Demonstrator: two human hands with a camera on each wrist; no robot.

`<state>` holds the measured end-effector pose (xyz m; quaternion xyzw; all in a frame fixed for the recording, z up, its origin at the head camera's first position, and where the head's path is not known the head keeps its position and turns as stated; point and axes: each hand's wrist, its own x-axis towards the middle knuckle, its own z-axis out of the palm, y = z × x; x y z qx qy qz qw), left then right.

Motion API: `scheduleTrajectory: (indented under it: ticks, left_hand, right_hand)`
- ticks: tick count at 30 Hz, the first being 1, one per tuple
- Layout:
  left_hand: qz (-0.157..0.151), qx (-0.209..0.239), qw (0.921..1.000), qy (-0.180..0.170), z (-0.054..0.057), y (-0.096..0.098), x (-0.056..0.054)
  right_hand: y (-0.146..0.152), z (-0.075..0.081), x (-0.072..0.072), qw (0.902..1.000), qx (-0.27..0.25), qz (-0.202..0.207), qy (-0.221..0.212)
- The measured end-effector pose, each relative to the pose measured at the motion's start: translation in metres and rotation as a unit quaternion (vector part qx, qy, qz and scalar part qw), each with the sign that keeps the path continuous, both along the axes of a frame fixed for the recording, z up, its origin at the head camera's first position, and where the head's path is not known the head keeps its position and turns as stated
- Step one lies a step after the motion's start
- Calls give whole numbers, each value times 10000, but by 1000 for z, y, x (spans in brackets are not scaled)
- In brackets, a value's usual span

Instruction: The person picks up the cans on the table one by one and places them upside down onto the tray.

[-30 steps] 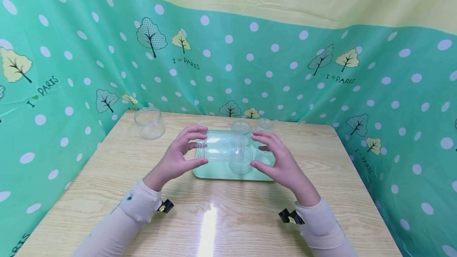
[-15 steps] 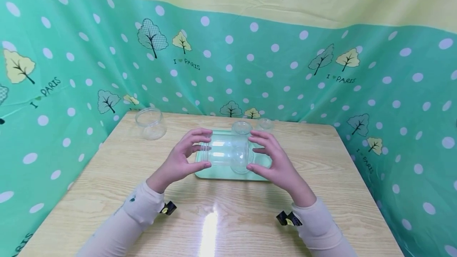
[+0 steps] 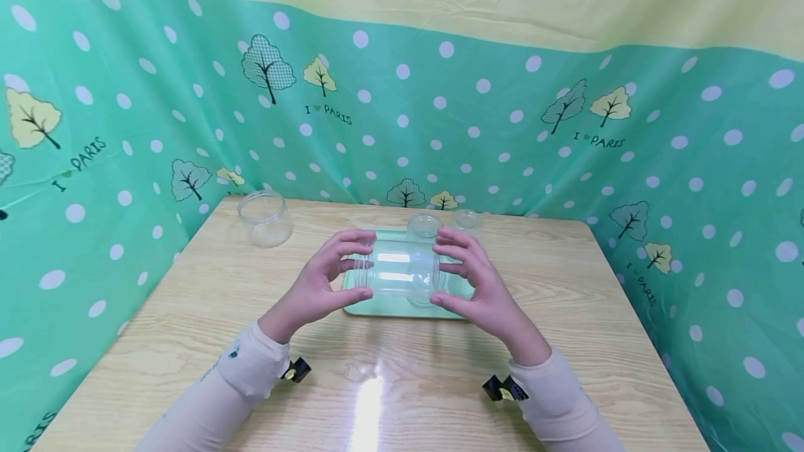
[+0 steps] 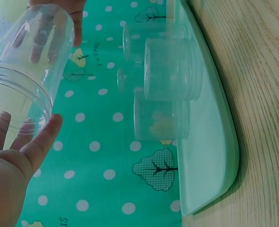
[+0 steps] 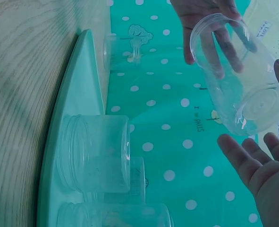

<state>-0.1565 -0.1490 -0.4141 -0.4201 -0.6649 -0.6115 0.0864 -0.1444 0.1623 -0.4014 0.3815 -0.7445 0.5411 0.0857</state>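
A clear plastic jar (image 3: 402,267) lies sideways in the air between my two hands, above the green tray (image 3: 377,307). My left hand (image 3: 317,288) holds it at the threaded mouth, thumb below and fingers above. At the base end my right hand (image 3: 480,291) curves round it, fingertips right at the edge. In the left wrist view, the open mouth of the jar (image 4: 40,52) faces my left hand. The right wrist view shows its round base (image 5: 262,104) between my right thumb and fingers.
Several clear jars (image 4: 170,71) stand mouth down on the tray, partly hidden behind the held jar in the head view. A wide clear container (image 3: 270,232) stands at the table's back left corner. A polka-dot curtain (image 3: 402,89) closes in the back and sides.
The held jar has come slightly right and down with my left hand. My right hand has moved left, from beside the base to round it.
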Motion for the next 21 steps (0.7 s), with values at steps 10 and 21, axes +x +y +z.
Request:
scheduleTrajectory:
  ticks: [10, 21]
  left_hand:
    - [45, -9, 10000, 12, 1, -1, 1]
    - [290, -277, 9990, -202, 7, -2, 4]
  right_hand:
    - [-2, -4, -2, 9996, -176, 204, -69]
    - [-3, -7, -2, 9993, -215, 283, 62]
